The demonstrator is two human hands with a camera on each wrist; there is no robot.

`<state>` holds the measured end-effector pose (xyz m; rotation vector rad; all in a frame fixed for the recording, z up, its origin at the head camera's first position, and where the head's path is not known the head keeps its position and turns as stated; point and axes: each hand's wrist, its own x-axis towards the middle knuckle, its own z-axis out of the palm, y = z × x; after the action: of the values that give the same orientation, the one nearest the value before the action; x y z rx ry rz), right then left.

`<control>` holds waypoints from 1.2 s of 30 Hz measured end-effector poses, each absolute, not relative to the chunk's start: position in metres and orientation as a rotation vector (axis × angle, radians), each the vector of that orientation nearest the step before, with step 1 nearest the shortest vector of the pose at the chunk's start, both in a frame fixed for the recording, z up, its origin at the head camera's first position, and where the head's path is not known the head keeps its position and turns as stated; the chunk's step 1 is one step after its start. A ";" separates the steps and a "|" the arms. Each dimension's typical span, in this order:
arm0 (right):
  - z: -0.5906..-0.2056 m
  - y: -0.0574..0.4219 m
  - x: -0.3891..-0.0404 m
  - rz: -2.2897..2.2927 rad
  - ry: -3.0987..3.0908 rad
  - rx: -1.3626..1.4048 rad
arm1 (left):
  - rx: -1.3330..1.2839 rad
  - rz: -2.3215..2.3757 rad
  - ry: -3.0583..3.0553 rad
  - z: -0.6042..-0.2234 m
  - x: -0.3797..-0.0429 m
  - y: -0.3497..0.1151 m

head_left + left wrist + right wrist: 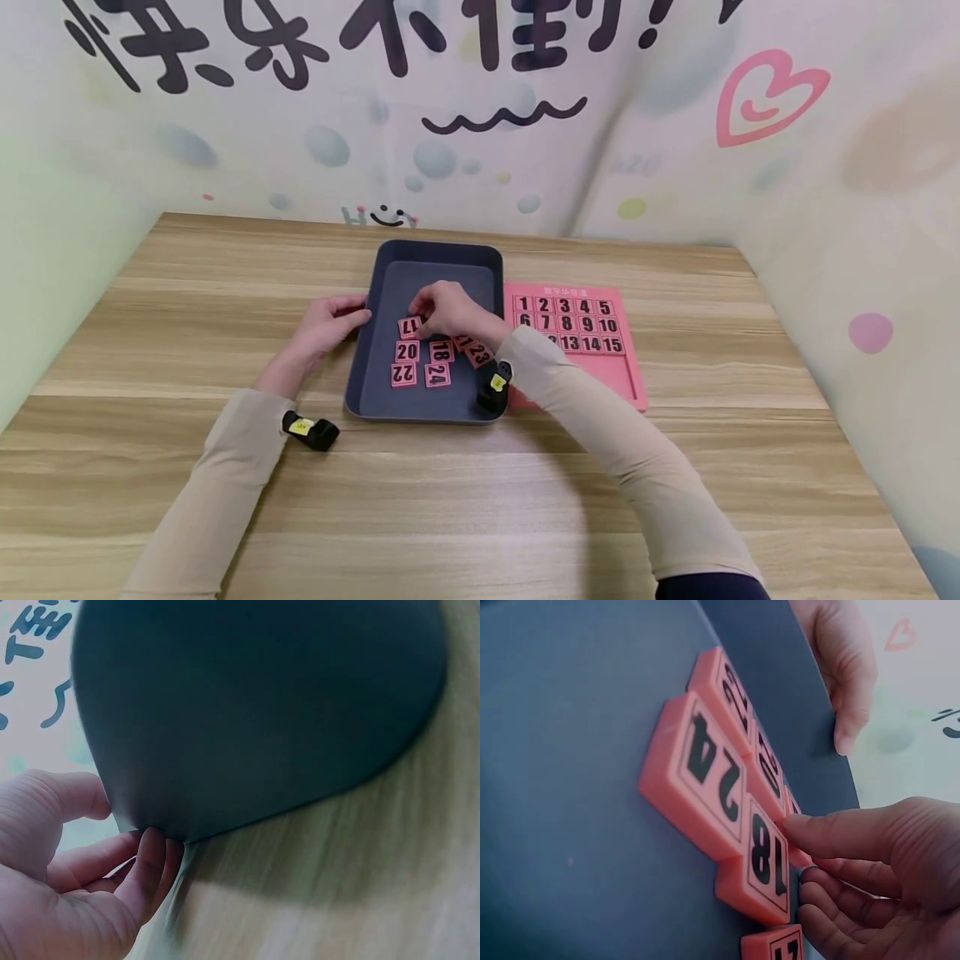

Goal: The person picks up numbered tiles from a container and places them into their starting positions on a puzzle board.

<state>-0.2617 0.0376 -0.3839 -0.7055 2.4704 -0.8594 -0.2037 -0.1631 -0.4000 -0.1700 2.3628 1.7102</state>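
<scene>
My left hand (327, 323) rests against the outer left wall of a dark grey tray (360, 392). In the left wrist view, its thumb touches the upper edge and its bent fingertips meet the lower part of the wall (262, 712). Inside the tray, the thumb and fingers of my right hand (453, 312) pinch the number tile 17 (408, 326). Around it lie pink tiles 20 (407, 352), 22 (403, 374), 18 (441, 352), 24 (437, 375) and 23 (478, 354). Tile 21 (776, 946) is partly covered by the right hand in the head view.
Right beside the tray, a pink puzzle board (636, 379) carries rows of numbered tiles, some hidden behind the right sleeve (570, 379). A small black camera is strapped to each wrist. The wooden table (450, 517) meets a printed wall covering (262, 167) at its far edge.
</scene>
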 end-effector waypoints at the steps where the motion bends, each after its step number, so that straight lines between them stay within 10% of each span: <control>1: -0.384 0.037 -0.261 -0.842 2.477 -0.723 | -0.172 1.711 2.360 -0.400 -0.204 -0.163; 36: -0.355 0.152 -0.229 -0.948 2.655 -0.557 | -0.194 1.706 2.358 -0.398 -0.203 -0.161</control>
<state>-0.2293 0.1521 -0.3550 -0.5572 2.6555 -0.9481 -0.2027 -0.1615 -0.3985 -0.1944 2.3577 1.7060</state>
